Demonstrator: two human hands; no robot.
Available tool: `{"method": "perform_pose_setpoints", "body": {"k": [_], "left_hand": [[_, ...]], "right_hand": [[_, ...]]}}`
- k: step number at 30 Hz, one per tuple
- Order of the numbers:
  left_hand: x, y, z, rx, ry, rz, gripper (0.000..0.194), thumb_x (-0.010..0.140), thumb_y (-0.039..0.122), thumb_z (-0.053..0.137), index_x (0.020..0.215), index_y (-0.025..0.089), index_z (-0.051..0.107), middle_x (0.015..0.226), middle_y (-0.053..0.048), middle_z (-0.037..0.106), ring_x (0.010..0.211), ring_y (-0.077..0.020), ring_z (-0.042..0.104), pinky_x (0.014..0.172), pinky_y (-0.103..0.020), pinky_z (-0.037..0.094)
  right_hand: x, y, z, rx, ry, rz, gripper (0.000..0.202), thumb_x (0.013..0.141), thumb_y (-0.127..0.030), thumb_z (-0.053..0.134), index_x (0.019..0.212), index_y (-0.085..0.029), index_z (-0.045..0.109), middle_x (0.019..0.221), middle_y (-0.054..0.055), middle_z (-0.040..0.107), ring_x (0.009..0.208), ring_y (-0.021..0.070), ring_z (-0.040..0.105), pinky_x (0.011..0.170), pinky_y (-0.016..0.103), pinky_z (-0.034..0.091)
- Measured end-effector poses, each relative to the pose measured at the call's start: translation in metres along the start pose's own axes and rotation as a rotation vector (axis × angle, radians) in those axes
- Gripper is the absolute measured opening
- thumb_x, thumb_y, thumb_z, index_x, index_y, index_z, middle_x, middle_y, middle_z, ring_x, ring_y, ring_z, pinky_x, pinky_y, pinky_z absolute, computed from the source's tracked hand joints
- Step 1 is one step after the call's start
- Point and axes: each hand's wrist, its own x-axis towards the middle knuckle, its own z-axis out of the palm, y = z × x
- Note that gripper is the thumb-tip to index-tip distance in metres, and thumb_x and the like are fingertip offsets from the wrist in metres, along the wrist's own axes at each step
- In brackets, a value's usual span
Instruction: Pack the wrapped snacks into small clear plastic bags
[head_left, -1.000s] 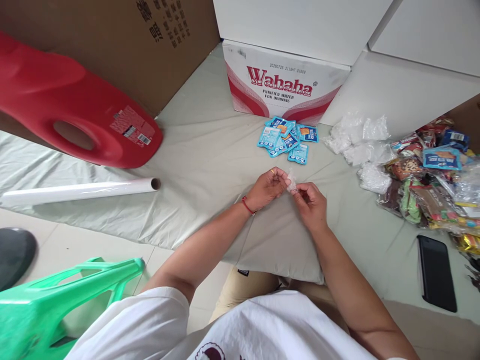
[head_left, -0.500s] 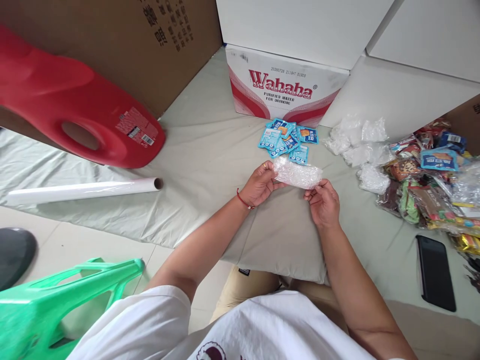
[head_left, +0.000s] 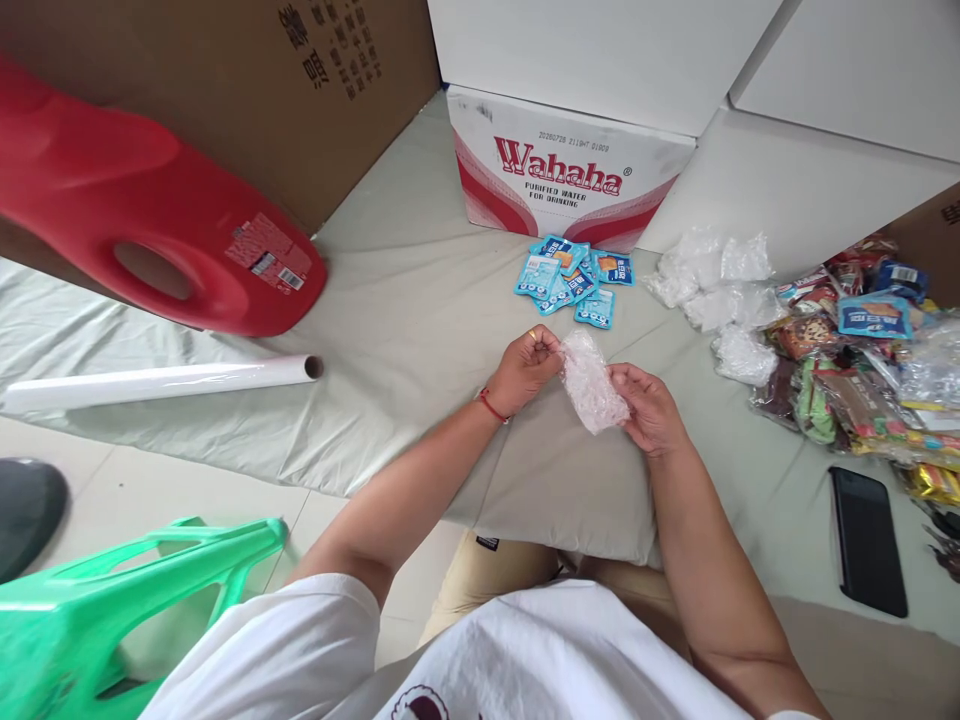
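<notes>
A crumpled piece of clear bubble wrap [head_left: 595,385] is held over the cloth, slanting down to the right. My left hand [head_left: 527,372] pinches its upper left corner between thumb and finger. On the other side, my right hand [head_left: 649,408] grips its right edge, thumb on top. Just beyond the hands lies a loose pile of small blue snack packets [head_left: 564,275]. Further right, several similar bundles of bubble wrap [head_left: 739,300] sit together; whether anything is inside the held piece cannot be made out.
Assorted packaged snacks [head_left: 862,370] are heaped at the right, with a black phone [head_left: 870,540] nearer me. A Wahaha carton [head_left: 566,170] stands at the back. Leftward are a red jug [head_left: 247,270], a white roll [head_left: 165,382] and a green stool [head_left: 150,590].
The bubble wrap has turned from nearly level to a steep slant, its right end swinging down. My left hand has closed into a tighter pinch at the corner.
</notes>
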Motion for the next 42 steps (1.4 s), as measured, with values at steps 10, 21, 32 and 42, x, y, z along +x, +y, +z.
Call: {"method": "perform_pose_setpoints", "body": {"k": [10, 21, 32, 42], "left_hand": [[-0.004, -0.008, 0.005, 0.064, -0.09, 0.005, 0.035, 0.082, 0.047, 0.08, 0.09, 0.019, 0.06, 0.079, 0.002, 0.059, 0.071, -0.0109, 0.055, 0.07, -0.026, 0.045], [-0.023, -0.003, 0.022, 0.501, -0.154, 0.194, 0.039, 0.089, 0.057, 0.068, 0.096, 0.02, 0.058, 0.095, -0.004, 0.06, 0.082, -0.0164, 0.055, 0.073, -0.03, 0.045], [-0.002, -0.002, 0.005, -0.007, 0.205, -0.017, 0.035, 0.094, 0.053, 0.067, 0.088, 0.021, 0.053, 0.078, 0.002, 0.064, 0.072, -0.0122, 0.06, 0.07, -0.026, 0.048], [0.001, 0.016, -0.006, -0.317, -0.089, -0.371, 0.052, 0.075, 0.064, 0.082, 0.087, 0.019, 0.061, 0.091, -0.007, 0.075, 0.084, -0.0225, 0.075, 0.073, -0.033, 0.058]], "right_hand": [[0.0, 0.003, 0.004, -0.04, -0.032, 0.042, 0.042, 0.067, -0.055, 0.092, 0.085, -0.022, 0.073, 0.057, -0.005, 0.054, 0.048, 0.0093, 0.044, 0.04, 0.021, 0.033], [-0.001, 0.02, 0.027, -0.11, 0.235, -0.264, 0.033, 0.077, -0.047, 0.086, 0.087, -0.023, 0.067, 0.061, -0.007, 0.055, 0.048, 0.0074, 0.045, 0.04, 0.02, 0.035], [0.008, 0.008, 0.004, 0.167, 0.178, -0.255, 0.039, 0.07, -0.043, 0.091, 0.081, -0.023, 0.059, 0.08, -0.004, 0.062, 0.072, 0.012, 0.058, 0.064, 0.025, 0.051], [0.013, 0.006, -0.01, 0.05, 0.177, -0.314, 0.038, 0.071, -0.045, 0.09, 0.081, -0.024, 0.061, 0.07, -0.005, 0.057, 0.063, 0.0111, 0.051, 0.061, 0.024, 0.045]]}}
